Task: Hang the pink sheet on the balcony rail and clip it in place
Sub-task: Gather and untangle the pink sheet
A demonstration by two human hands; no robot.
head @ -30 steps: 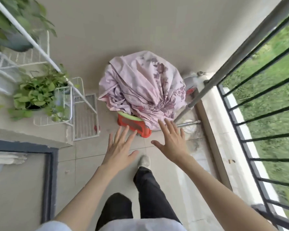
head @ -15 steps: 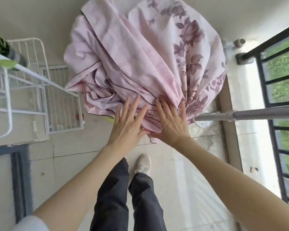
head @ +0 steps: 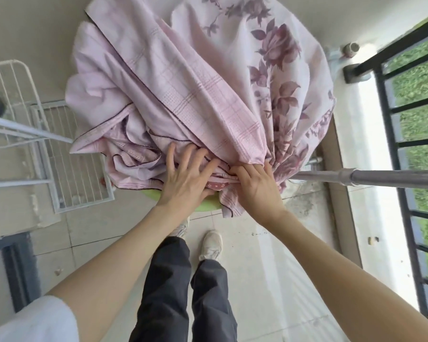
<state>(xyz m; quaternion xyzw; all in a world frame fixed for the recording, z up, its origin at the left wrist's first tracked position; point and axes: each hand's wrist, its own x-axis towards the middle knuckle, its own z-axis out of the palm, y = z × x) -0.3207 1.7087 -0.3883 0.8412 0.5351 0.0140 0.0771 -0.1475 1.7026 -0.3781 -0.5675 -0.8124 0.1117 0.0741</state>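
Soft daylight enters from the black railing [head: 405, 134] side, and the pale ledge just inside the railing is bright, nearly washed out. The floor [head: 269, 280] away from the railing is evenly lit with faint shadows. Wide-angle distortion bends the railing's bars. The far railing corner and the white wire rack [head: 17, 114] opposite look motion-blurred.

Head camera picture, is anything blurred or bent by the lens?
Head view: the black railing and white rack smear with motion blur; wide-angle bowing curves the frame edges; the pink sheet and both hands stay fairly sharp in soft daylight.
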